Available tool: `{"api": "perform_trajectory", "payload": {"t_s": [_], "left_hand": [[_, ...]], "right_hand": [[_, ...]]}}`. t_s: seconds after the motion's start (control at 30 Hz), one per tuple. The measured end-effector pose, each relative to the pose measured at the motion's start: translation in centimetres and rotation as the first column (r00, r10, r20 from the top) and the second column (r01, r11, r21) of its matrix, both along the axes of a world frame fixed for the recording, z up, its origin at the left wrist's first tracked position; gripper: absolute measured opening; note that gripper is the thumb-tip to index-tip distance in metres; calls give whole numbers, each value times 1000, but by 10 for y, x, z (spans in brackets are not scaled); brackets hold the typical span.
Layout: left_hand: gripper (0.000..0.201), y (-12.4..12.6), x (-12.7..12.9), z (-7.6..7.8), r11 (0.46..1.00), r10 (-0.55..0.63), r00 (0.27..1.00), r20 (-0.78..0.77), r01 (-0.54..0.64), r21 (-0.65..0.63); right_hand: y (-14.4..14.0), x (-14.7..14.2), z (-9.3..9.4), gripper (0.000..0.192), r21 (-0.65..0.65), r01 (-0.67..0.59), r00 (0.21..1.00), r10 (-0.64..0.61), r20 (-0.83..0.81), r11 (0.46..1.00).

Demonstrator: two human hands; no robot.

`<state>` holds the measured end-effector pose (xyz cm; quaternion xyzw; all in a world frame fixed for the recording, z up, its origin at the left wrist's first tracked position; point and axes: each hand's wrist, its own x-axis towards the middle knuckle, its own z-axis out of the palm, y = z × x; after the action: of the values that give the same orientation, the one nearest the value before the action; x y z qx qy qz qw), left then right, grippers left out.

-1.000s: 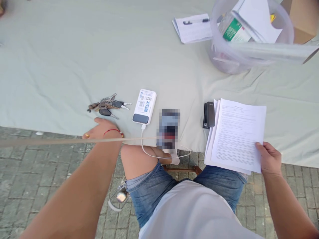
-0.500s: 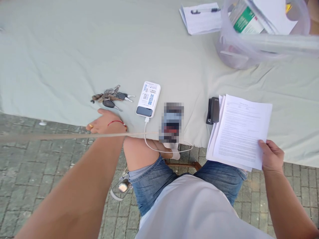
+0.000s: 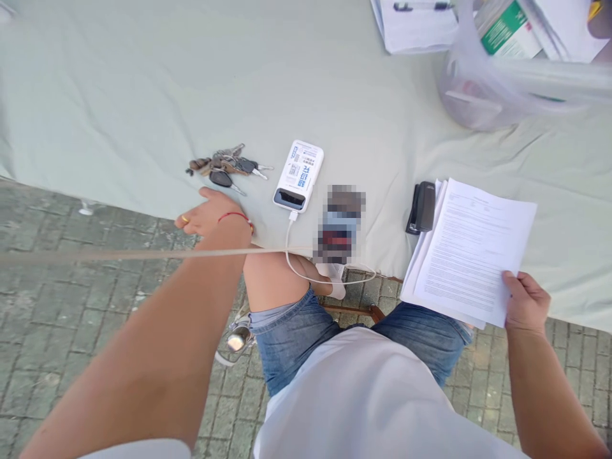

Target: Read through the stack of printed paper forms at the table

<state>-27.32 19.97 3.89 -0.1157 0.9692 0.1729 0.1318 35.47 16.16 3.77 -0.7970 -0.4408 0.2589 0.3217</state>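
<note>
Paper is what the right hand (image 3: 524, 303) grips: a stack of printed sheets (image 3: 471, 252), pinched at its near right corner with the thumb on top, the far edge resting on the table (image 3: 143, 95). The stack's long axis runs away from the person and leans a little to the right. Just beside its far left corner lies a black stapler (image 3: 421, 207), roughly parallel to the sheets and touching or almost touching them.

The left hand (image 3: 213, 215) rests at the near edge of the table, palm down and fingers loosely spread, holding nothing. A bunch of keys (image 3: 227, 167) lies just beyond its fingertips, slightly to the right, spread crosswise. That hand is much the nearer one to the keys; the right hand is well apart from them. Right of the keys sits a white power bank (image 3: 299, 175), its cable (image 3: 329, 279) looping off the table edge to a phone (image 3: 339, 223) beside it.

A pale grey-green cloth, creased in places, covers the table. At the far right stand a clear plastic tub (image 3: 482, 89) holding boxes and papers, and another sheaf of papers with a pen on it (image 3: 415, 22). The person sits in denim shorts over grey brick paving, outdoors in daylight.
</note>
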Motion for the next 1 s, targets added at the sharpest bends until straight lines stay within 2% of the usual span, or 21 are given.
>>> {"api": "perform_trajectory", "payload": {"t_s": [0.07,0.17,0.43,0.67,0.83,0.93,1.0], "left_hand": [[55,1,1,2,996,73,997,-9,-73,-49],[61,2,2,4,995,92,995,-35,-93,-18],[76,2,2,3,995,102,993,-67,-103,-7],[62,1,0,-1,995,103,991,-83,-103,12],[66,1,1,1,992,126,990,-64,-123,40],[61,0,1,1,990,135,989,-52,-134,34],[53,0,-1,-1,999,-7,1000,-7,8,33]], "right_hand": [[2,-2,2,28,-10,44,999,-45,-23,999],[4,-5,3,30,-14,108,992,-108,-65,994],[3,-6,4,24,-7,19,1000,-19,-15,1000],[5,-10,8,27,-19,104,990,-105,-97,994],[5,-10,8,27,-15,112,988,-113,-107,994],[5,-10,7,28,-19,121,987,-122,-106,992],[5,-10,7,27,-21,121,986,-122,-112,992]]}}
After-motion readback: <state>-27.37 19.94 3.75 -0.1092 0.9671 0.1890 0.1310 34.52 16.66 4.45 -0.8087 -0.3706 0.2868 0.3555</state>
